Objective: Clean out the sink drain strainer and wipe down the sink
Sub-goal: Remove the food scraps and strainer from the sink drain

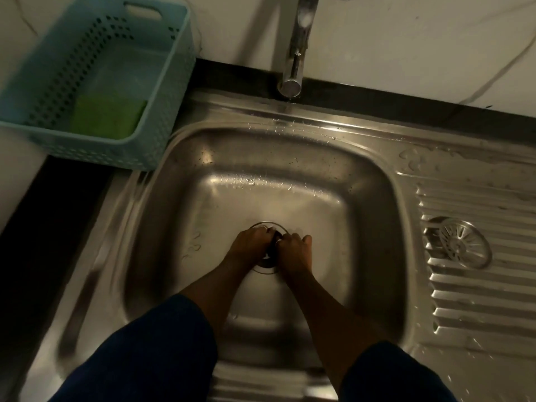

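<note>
A wet steel sink fills the view. At the middle of its floor is the round drain, mostly covered by my hands. My left hand and my right hand meet over the opening, fingers curled down around a dark part in its centre. Blur hides how firmly they grip it. A round slotted metal strainer lies loose on the ribbed drainboard to the right.
The tap hangs over the sink's back edge. A light blue perforated basket stands at the back left with a green sponge inside. The ribbed drainboard runs along the right. A dark counter edge is on the left.
</note>
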